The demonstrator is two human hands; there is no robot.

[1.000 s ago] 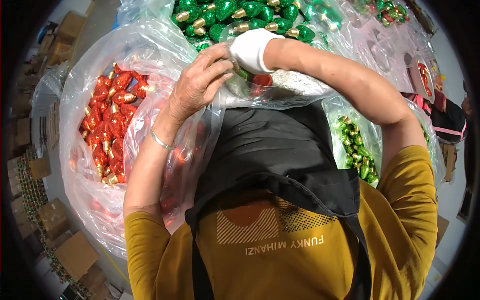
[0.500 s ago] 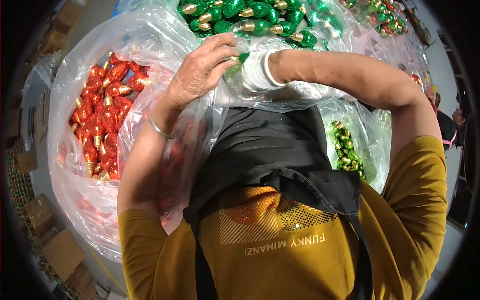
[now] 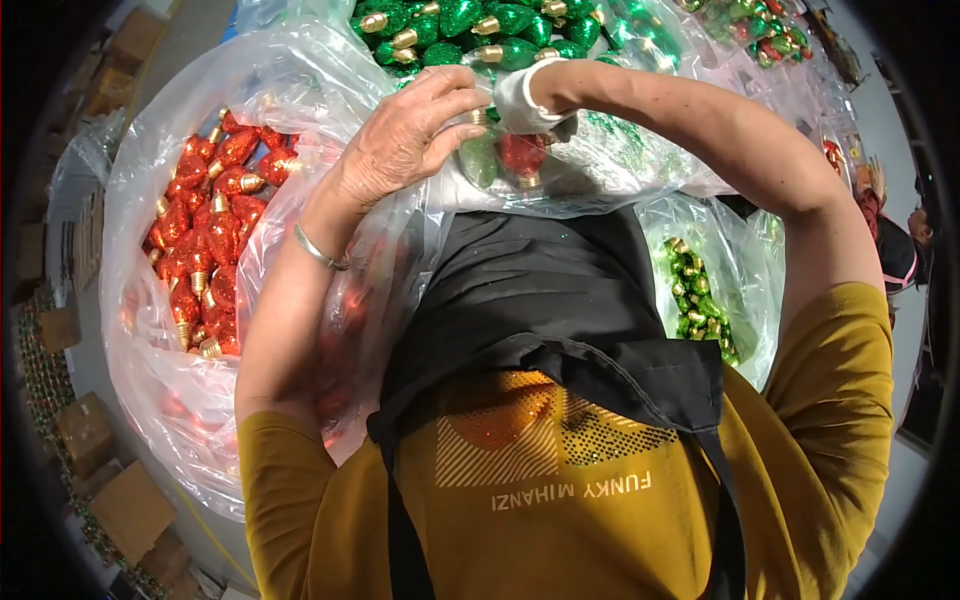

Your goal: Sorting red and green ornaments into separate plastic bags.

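My left hand (image 3: 412,135) is above my lap, fingers curled and thumb close to them, at the edge of a clear plastic bag (image 3: 580,185). A green glittery bulb ornament (image 3: 478,162) with a gold base lies just beside its fingertips, seen through the plastic. Next to that, a red bulb ornament (image 3: 522,154) lies gold base toward me. My right hand (image 3: 524,98), in a white glove or cuff, is bent over just above the red bulb; its fingers are mostly hidden. Behind both hands is a heap of green bulb ornaments (image 3: 460,18).
At left a large clear bag (image 3: 125,260) holds red bulb ornaments (image 3: 205,230). Another bag with small light-green ornaments (image 3: 695,300) stands by my right side. Mixed ornaments (image 3: 765,35) lie far right. Cardboard boxes (image 3: 130,510) are on the floor at left; another person (image 3: 900,245) is at right.
My right hand has moved up and away from my lap, out from over the clear bag. The red bulb now shows where the glove was. My left hand has hardly moved.
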